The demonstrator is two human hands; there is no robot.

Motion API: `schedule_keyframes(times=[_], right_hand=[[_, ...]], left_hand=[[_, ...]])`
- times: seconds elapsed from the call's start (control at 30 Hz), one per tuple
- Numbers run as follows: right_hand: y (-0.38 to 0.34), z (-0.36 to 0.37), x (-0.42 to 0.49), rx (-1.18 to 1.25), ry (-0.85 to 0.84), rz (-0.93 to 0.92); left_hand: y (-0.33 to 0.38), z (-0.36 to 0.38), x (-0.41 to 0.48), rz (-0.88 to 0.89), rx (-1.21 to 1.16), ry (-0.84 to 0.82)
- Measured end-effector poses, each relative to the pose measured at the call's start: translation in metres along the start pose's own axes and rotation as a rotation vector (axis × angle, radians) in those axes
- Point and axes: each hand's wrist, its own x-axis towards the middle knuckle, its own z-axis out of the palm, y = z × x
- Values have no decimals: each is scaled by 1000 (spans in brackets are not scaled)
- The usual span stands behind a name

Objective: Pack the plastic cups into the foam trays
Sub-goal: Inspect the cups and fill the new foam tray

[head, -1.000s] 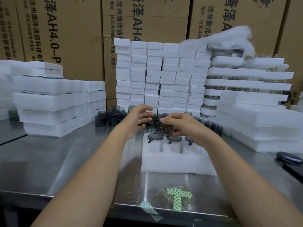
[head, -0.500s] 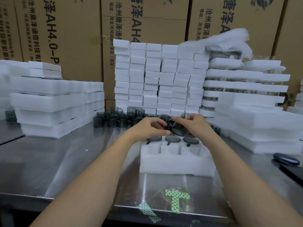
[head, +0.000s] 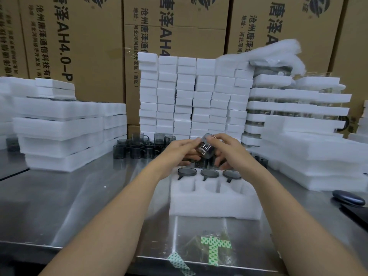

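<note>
Nearest on the tabletop [head: 59, 196] lies green tape [head: 216, 250]. Beyond sits a foam tray [head: 215, 206], three dark cups [head: 209, 173] seated in its far row. Above them, the left hand [head: 179, 151] and right hand [head: 232, 151] share a pinching grip on one tilted smoky cup [head: 206, 148]. Behind cluster loose cups [head: 137, 149].

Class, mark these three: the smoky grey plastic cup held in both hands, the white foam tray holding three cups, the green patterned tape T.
Smoky grey plastic cup [head: 206, 147]: head view, its side wall.
White foam tray [head: 215, 205]: head view, bare front wall.
Green patterned tape T [head: 214, 253]: head view, its stem.
</note>
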Motion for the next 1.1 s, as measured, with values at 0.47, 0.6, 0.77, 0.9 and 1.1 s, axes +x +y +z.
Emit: schedule_keyframes(times=[0.47, 0.6, 0.77, 0.9, 1.1], right_hand=[[14, -13, 9, -17, 337, -2], [18, -13, 11, -33, 380, 10], [21, -13, 13, -53, 377, 10], [22, -15, 16, -62, 381, 11], [23, -13, 15, -126, 341, 14]], left_hand=[[-24, 8, 5, 14, 674, -95], [-19, 3, 8, -40, 724, -14], [-8, -10, 7, -149, 768, 68], [-6, -23, 3, -235, 964, 249], [-6, -32, -5, -270, 986, 262]])
